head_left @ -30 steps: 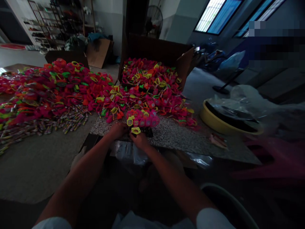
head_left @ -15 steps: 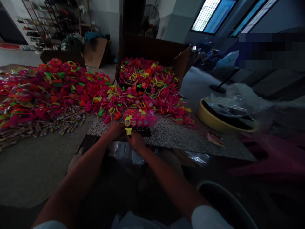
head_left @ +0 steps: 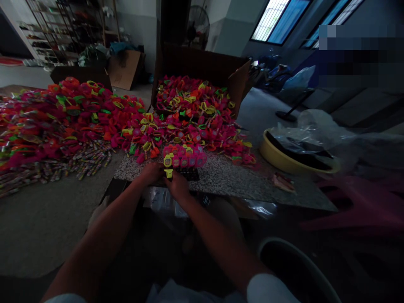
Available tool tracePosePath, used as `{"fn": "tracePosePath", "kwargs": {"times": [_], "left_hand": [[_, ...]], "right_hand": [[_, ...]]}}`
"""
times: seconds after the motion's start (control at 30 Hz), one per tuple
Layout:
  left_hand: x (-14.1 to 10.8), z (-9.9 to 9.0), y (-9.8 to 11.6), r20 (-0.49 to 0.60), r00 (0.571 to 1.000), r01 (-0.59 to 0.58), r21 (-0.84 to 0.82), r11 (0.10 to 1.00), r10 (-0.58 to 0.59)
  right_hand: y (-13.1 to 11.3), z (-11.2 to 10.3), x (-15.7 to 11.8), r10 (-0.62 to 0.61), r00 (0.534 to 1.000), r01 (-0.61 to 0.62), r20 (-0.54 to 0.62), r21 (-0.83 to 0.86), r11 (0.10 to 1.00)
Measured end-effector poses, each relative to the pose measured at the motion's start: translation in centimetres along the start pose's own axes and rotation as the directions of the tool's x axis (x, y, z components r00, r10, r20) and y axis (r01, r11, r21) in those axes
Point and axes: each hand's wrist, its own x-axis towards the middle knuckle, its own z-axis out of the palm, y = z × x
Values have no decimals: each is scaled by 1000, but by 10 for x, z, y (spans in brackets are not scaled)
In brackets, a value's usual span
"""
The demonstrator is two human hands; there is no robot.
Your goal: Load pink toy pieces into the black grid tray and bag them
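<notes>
Over the granite-topped table, my two hands are close together at a yellow toy watch [head_left: 168, 161]. My right hand [head_left: 178, 186] has its fingers closed on the watch's lower strap end. My left hand [head_left: 152, 173] is curled at the left edge of a black tray [head_left: 191, 173], its fingertips hidden beside the watch. Several pink toy watches [head_left: 191, 160] stand in rows in the tray, with a few yellow ones among them, just beyond my hands.
A big heap of coloured toy watches [head_left: 75, 109] spreads behind, spilling from a cardboard box [head_left: 241, 84]. Printed sticks [head_left: 91, 160] lie at left. A yellow basin [head_left: 277, 160] with clear plastic stands right, near a pink stool [head_left: 353, 202]. Below is a round bin [head_left: 293, 248].
The whole view shifts slightly to the left. My hands stay at the yellow watch and tray, with hardly any change in grip.
</notes>
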Motion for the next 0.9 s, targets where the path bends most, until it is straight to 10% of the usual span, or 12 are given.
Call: {"fn": "tracePosePath", "kwargs": {"times": [0.53, 0.9], "left_hand": [[-1, -2, 2, 8, 1000, -12, 57, 998, 11], [-2, -5, 5, 26, 1000, -9, 95, 995, 6]], "right_hand": [[16, -17, 21, -219, 964, 177, 151, 248, 952], [9, -8, 11, -172, 984, 162, 38, 190, 968]]}}
